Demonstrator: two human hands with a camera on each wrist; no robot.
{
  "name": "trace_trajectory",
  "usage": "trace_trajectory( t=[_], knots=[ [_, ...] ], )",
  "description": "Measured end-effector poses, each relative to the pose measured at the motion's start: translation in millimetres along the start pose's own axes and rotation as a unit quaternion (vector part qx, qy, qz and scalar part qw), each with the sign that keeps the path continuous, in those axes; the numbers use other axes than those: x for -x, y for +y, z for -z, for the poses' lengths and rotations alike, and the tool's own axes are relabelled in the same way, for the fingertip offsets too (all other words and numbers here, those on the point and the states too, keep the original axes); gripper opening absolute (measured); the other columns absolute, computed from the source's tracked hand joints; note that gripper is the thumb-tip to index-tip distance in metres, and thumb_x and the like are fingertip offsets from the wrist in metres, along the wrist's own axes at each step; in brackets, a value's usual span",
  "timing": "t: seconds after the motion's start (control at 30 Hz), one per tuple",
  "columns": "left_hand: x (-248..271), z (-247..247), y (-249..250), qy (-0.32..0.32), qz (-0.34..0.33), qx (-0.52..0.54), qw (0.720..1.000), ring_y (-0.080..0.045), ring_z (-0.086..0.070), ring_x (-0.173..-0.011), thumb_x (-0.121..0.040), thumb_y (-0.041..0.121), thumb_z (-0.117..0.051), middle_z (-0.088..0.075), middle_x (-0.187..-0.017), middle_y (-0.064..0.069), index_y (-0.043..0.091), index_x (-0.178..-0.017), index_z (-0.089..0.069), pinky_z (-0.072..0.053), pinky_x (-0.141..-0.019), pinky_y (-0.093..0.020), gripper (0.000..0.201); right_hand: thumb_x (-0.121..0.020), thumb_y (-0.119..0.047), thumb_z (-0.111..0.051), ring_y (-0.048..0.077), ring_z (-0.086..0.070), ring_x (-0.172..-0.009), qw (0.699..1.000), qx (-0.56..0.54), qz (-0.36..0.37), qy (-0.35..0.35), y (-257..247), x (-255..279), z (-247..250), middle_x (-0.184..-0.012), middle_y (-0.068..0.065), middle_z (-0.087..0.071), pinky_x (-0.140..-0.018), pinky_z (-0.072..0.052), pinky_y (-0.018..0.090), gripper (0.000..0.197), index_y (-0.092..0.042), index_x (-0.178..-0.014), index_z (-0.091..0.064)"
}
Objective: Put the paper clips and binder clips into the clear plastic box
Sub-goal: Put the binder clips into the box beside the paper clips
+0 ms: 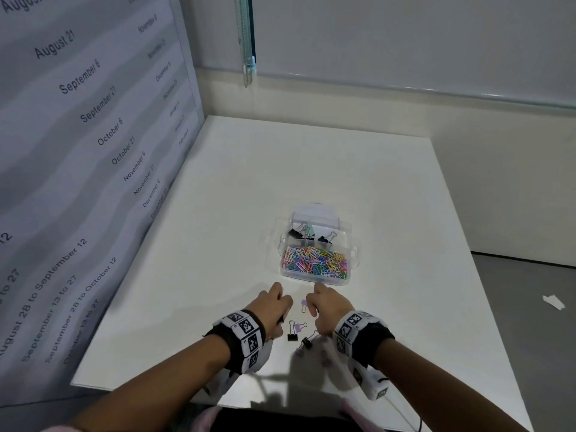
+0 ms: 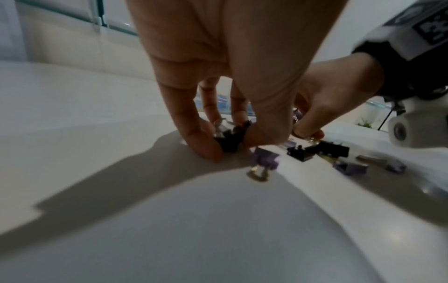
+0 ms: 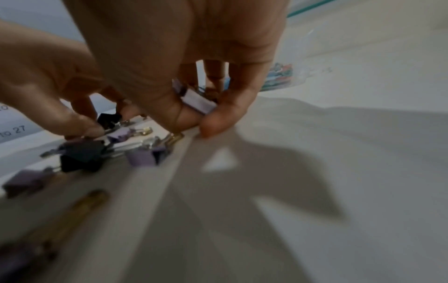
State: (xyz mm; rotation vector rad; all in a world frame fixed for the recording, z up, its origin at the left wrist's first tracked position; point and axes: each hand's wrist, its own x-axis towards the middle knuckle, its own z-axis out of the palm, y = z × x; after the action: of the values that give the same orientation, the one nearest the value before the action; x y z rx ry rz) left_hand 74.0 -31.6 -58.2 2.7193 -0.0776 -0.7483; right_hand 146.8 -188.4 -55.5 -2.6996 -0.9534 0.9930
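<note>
The clear plastic box [image 1: 351, 244] stands open on the white table, its front part full of coloured paper clips [image 1: 314, 260], with black binder clips [image 1: 296, 234] in the back part. Just in front of it my left hand [image 1: 274, 302] pinches a black binder clip [image 2: 230, 139] against the table. My right hand [image 1: 324, 307] pinches a purple binder clip [image 3: 198, 101] between thumb and fingers. Several loose black and purple binder clips [image 1: 296, 333] lie between and behind my hands.
A printed wall of dates [image 1: 78, 151] rises along the table's left side. The white table [image 1: 311, 169] stretches back to a wall and a window ledge. A scrap of white paper [image 1: 553, 302] lies on the grey floor to the right.
</note>
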Motion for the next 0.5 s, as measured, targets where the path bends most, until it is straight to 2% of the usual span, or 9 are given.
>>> trace_trajectory(
  t=[0.07,0.13,0.2,0.3,0.4,0.5],
  knots=[
    [-0.3,4.2,-0.7,-0.012,0.03,-0.045,0.998,-0.034,-0.048,-0.096,-0.071,0.01,-0.067,-0.034,-0.123,-0.012,0.009,-0.109,-0.046,-0.048,-0.078,-0.043,0.043,-0.067,0.004,-0.055,0.026,-0.053,-0.088,1.0,-0.013,-0.001,0.001,3.3,-2.1,1.0,-0.093,-0.002,-0.035,-0.07,-0.045,0.032,0.032,-0.023,-0.06,-0.038],
    [-1.0,8.2,-1.9,-0.014,0.056,-0.069,0.996,-0.034,-0.045,-0.104,-0.071,0.011,-0.07,-0.031,-0.125,-0.011,0.007,-0.113,-0.045,-0.047,-0.076,-0.041,0.049,-0.068,0.005,-0.051,0.02,-0.049,-0.083,0.999,-0.042,-0.007,0.017,6.6,-1.9,4.6,-0.091,-0.003,-0.039,-0.068,-0.043,0.028,0.036,-0.026,-0.056,-0.037],
    [-2.0,10.4,-6.2,-0.001,0.072,-0.049,0.996,-0.033,-0.044,-0.104,-0.071,0.008,-0.064,-0.034,-0.121,-0.011,0.006,-0.104,-0.05,-0.048,-0.075,-0.039,0.036,-0.069,0.005,-0.047,0.015,-0.049,-0.08,0.996,-0.07,-0.008,0.049,6.7,0.8,14.2,-0.084,-0.004,-0.048,-0.064,-0.039,0.021,0.034,-0.025,-0.054,-0.041],
    [-4.2,11.4,-13.4,0.031,0.092,0.036,0.995,-0.029,-0.047,-0.097,-0.072,0.007,-0.053,-0.042,-0.108,-0.008,0.015,-0.075,-0.05,-0.049,-0.079,-0.037,0.009,-0.07,0.004,-0.047,0.01,-0.049,-0.07,0.992,-0.104,0.012,0.069,3.7,5.6,35.0,-0.066,-0.01,-0.05,-0.063,-0.038,0.02,0.036,-0.027,-0.051,-0.043],
    [-9.4,12.8,-20.2,0.04,0.1,0.101,0.989,-0.021,-0.047,-0.081,-0.072,0.012,-0.055,-0.043,-0.091,-0.001,0.024,-0.056,-0.04,-0.046,-0.076,-0.027,0.025,-0.071,0.003,-0.052,0.005,-0.048,-0.064,0.989,-0.115,0.032,0.081,3.0,3.9,61.4,-0.063,-0.012,-0.051,-0.064,-0.038,0.019,0.027,-0.021,-0.059,-0.055],
    [-10.1,16.0,-24.2,0.056,0.103,0.128,0.985,-0.017,-0.049,-0.08,-0.072,0.011,-0.056,-0.045,-0.082,0.003,0.027,-0.056,-0.042,-0.044,-0.072,-0.023,0.026,-0.077,0.002,-0.054,0.0,-0.049,-0.063,0.982,-0.129,0.017,0.14,7.8,-11.0,94.0,-0.069,-0.01,-0.054,-0.063,-0.041,0.017,0.022,-0.014,-0.074,-0.067]
  ],
)
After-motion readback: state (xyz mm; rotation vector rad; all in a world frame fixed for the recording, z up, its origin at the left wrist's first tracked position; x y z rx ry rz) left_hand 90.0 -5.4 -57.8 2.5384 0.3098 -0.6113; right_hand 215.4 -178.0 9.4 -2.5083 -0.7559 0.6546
